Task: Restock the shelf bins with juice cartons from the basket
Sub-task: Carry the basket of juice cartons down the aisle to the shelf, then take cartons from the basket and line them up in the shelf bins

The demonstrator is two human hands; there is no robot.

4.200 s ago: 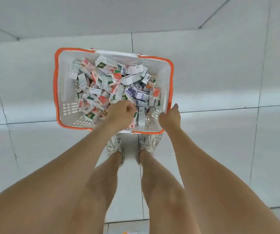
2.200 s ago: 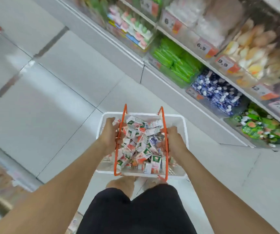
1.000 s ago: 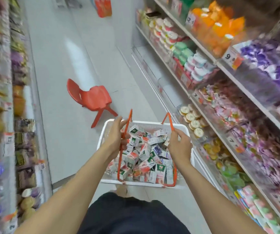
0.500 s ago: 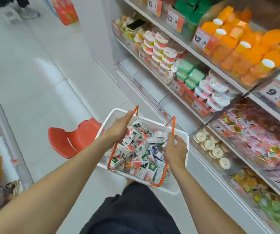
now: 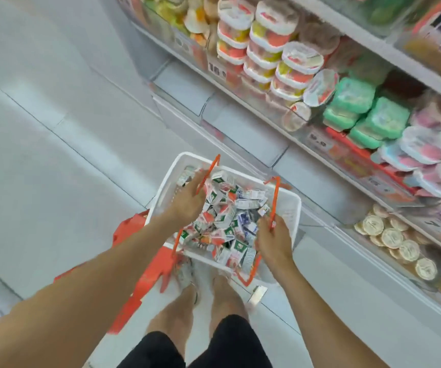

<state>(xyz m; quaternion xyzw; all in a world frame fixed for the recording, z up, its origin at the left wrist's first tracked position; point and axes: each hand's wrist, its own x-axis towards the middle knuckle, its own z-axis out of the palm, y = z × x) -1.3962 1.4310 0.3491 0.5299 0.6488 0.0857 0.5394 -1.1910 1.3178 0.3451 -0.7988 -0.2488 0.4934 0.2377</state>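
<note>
Head view: left hand (image 5: 186,201) curls its fingers round the left handle (image 5: 212,166) of the basket (image 5: 291,208), while right hand (image 5: 274,239) pinches the right handle (image 5: 275,195) between its fingers. Juice cartons (image 5: 224,216) heaped inside.

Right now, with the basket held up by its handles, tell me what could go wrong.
1. The juice cartons lie heaped loose in the basket; a tilt could spill some.
2. The left hand and right hand each hold one thin handle; a slip would likely tip it.
3. The red chair stands by the feet, a possible trip.
</note>
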